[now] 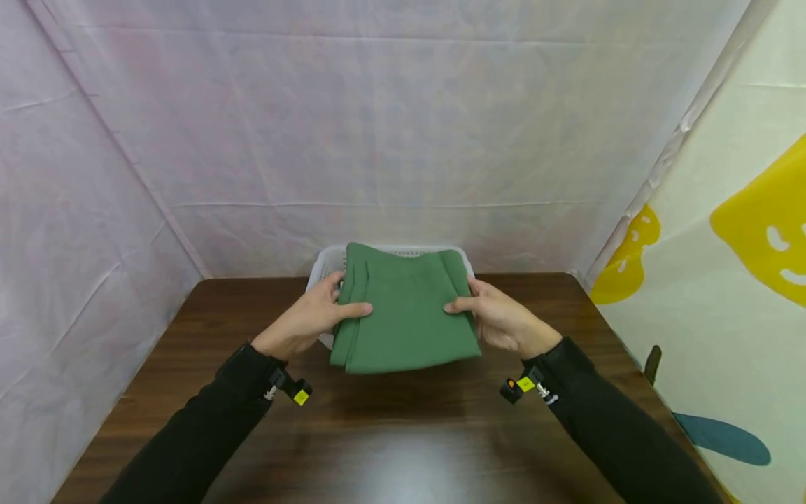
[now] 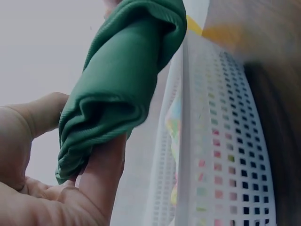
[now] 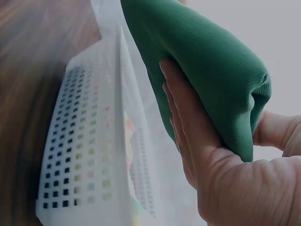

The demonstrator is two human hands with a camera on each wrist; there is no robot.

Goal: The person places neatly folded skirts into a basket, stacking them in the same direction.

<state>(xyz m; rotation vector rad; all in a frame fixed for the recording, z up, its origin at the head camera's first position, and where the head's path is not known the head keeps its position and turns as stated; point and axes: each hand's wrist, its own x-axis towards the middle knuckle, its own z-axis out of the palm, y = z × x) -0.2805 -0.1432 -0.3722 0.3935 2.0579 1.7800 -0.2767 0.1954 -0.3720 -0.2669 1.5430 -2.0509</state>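
A green cloth (image 1: 406, 311), folded into several layers, is held up between both hands in front of and above a white perforated basket (image 1: 324, 266). My left hand (image 1: 315, 308) grips its left edge, thumb on top and fingers beneath. On the opposite edge, my right hand (image 1: 504, 318) pinches the cloth the same way. The left wrist view shows the rolled fold of the cloth (image 2: 117, 70) beside the basket's wall (image 2: 225, 155). In the right wrist view, fingers (image 3: 188, 108) lie flat under the cloth (image 3: 202, 61). The cloth hides most of the basket in the head view.
The basket stands toward the far edge of a dark brown wooden table (image 1: 403, 434). Something with pastel colours (image 2: 174, 127) shows inside it. Pale fabric walls (image 1: 390, 126) close off the back and sides; the right one carries yellow printed figures (image 1: 768, 217).
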